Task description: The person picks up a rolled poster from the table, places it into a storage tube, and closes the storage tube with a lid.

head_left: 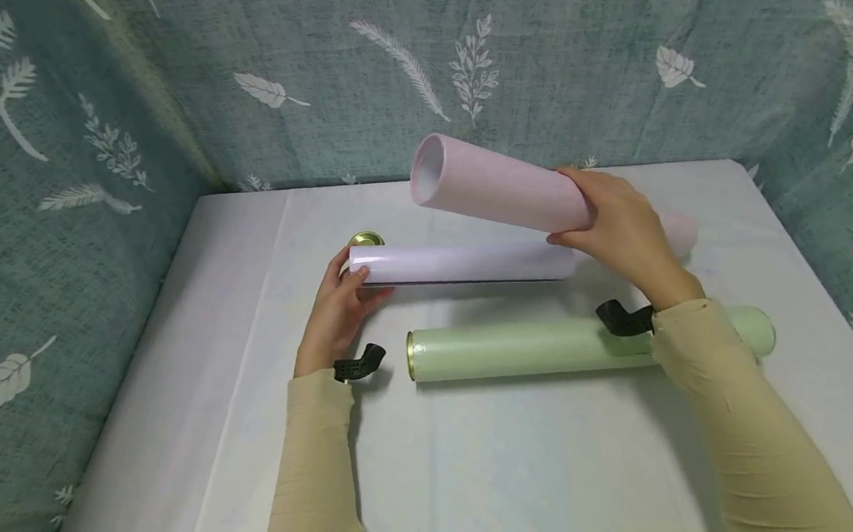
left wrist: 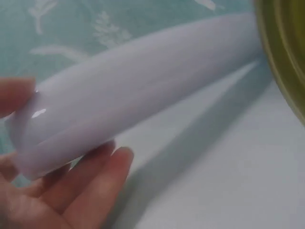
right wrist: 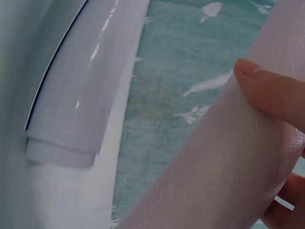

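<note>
My left hand (head_left: 334, 317) grips the left end of a glossy lavender rolled sheet (head_left: 464, 263), thumb on top and fingers beneath. In the right wrist view the roll's loose edge (right wrist: 62, 151) shows at its far end. My right hand (head_left: 617, 227) holds a pale pink cardboard tube (head_left: 501, 184) above the table, behind the roll. The tube's left end is open and white inside; my hand covers part of its length. Nearer me, a light green tube (head_left: 525, 351) with a gold rim (head_left: 410, 357) lies on the table, partly under my right forearm.
A round gold lid (head_left: 366, 239) sits behind the roll's left end, partly hidden. All of this is over a white-covered table (head_left: 500, 480). Teal leaf-patterned curtains (head_left: 547, 75) stand along the back and both sides.
</note>
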{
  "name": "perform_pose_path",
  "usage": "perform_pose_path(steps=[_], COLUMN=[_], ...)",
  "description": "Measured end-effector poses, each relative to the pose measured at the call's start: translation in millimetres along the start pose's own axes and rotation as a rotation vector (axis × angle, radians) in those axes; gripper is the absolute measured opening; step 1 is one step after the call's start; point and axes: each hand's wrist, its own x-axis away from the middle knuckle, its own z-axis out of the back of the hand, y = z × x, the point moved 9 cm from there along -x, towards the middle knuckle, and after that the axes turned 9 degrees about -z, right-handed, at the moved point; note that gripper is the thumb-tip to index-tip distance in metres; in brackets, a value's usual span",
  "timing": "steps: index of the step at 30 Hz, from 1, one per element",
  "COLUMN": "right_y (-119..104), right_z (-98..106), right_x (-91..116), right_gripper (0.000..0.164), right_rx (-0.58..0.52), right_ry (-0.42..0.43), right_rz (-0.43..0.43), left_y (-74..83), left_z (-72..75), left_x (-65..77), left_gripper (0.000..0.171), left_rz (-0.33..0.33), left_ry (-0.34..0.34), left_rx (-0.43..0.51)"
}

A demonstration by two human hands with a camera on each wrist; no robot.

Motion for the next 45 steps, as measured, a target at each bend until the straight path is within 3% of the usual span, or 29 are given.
perform_pose_path(steps=[4,8,17,21,30,38,45], right_y=[-1,-3,6,14,32,42,49], right_z=[7,10,3,2,-4,-7,-11], right_x=[21,40,59,66,74,74,78], right_gripper=[0.080,0.077,0.074,0.074,0.074,0.074,0.075], right_rx=[-0.076,-0.150,-0.170,-0.165,-0.080,-0.026,0.005], right_ry=[0.081,0.180,0.304,0.363,0.430,0.427,0.414], right_rz=[-0.005,0.011,0.079,0.088,0.105,0.116,0.121], left_y=[6.3,7.2,10.6,12.8,17.4,17.7,15.1], left_z=[11.6,20.9,26.6,28.5,20.3,25.7,33.5], left_x=[-0.1,-0.4,-4.9,-4.8,-3.2,-3.0,-1.7], left_gripper=[0.064,0.064,0.043,0.040,0.029,0.047,0.050], left_rz=[-0.037,-0.054,-0.131,-0.157,-0.179,-0.161,-0.160], left_ry=[0.098,0.199,0.271,0.267,0.152,0.197,0.244], left_rx=[0.074,0.081,0.218,0.254,0.429,0.361,0.400])
